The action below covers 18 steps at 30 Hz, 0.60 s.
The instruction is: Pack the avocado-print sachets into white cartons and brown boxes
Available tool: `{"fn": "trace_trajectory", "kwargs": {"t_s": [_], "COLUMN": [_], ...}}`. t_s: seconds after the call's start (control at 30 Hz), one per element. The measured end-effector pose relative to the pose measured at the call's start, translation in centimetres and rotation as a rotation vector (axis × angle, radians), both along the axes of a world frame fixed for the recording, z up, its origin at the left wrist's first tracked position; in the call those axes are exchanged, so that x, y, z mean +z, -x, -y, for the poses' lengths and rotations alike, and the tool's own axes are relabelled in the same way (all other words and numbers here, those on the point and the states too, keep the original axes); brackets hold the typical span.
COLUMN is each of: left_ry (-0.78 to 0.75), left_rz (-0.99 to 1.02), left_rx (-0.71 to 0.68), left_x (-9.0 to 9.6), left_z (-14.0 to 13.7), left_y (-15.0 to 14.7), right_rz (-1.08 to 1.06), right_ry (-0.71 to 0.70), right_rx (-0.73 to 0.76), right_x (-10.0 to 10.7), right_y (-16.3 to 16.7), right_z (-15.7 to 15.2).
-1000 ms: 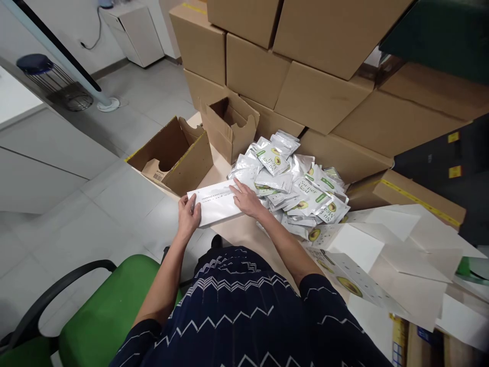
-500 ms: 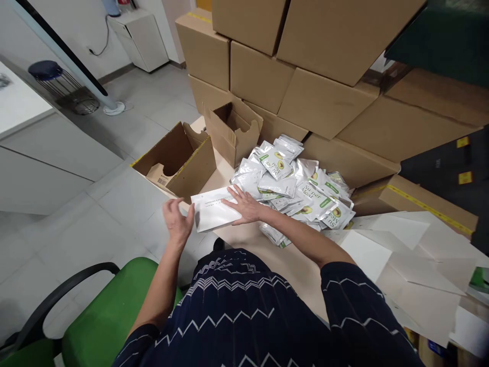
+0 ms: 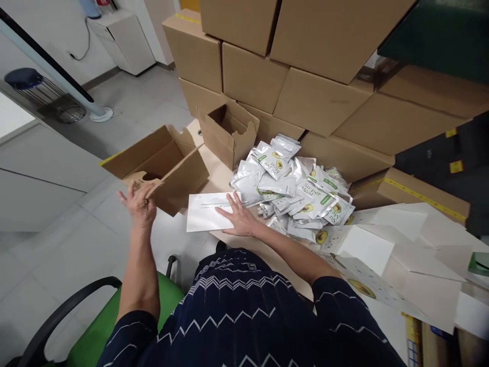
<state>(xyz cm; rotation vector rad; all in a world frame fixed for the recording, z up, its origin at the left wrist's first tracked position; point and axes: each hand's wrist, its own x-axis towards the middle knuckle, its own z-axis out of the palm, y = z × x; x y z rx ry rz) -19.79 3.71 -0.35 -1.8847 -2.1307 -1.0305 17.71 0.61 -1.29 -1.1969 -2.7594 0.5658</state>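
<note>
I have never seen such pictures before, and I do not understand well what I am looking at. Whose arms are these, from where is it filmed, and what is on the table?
There is no machine here. These are a person's own bare hands, seen by a camera worn on the head, looking forward and down; that is why the dark patterned shirt fills the bottom.

On the pale table lies a heap of silvery-white pouches, some printed with an avocado. Brown cartons are stacked behind.

The right hand rests, fingers spread, on a flat white carton. The left hand is at the near edge of an open brown box; how firm its grip is, I cannot tell.
</note>
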Motion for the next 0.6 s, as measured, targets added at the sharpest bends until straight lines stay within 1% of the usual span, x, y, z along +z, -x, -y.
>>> {"fn": "trace_trajectory", "kwargs": {"t_s": [0.07,0.17,0.23,0.3,0.37,0.43,0.53,0.6], "left_ry": [-0.073,-0.193,-0.254,-0.311,-0.376,-0.420,-0.418,-0.383], "left_rz": [-0.029,-0.055,-0.061,-0.075,-0.098,-0.107,-0.063,-0.044], "left_rx": [0.078,0.246,0.337,0.368,0.350,0.295,0.200,0.203], "left_x": [1.7,4.1,5.4,6.2,6.4,6.1,4.8,3.8], "left_z": [0.9,3.3,5.1,6.9,8.6,10.0,11.6,12.5], "left_y": [2.2,4.8,5.9,6.2,5.9,5.0,3.3,2.2], "right_rz": [0.006,0.036,0.076,0.114,0.143,0.167,0.164,0.131], "right_ry": [-0.007,0.020,0.063,0.096,0.110,0.113,0.125,0.143], "right_rx": [-0.046,-0.113,-0.152,-0.191,-0.243,-0.309,-0.387,-0.425], "right_x": [0.1,0.3,0.5,0.9,1.3,1.7,2.1,2.3], "right_y": [1.5,4.3,6.6,9.1,11.6,13.8,16.3,17.4], "right_z": [0.2,-0.3,-1.5,-3.5,-6.2,-9.4,-14.7,-17.9]}}
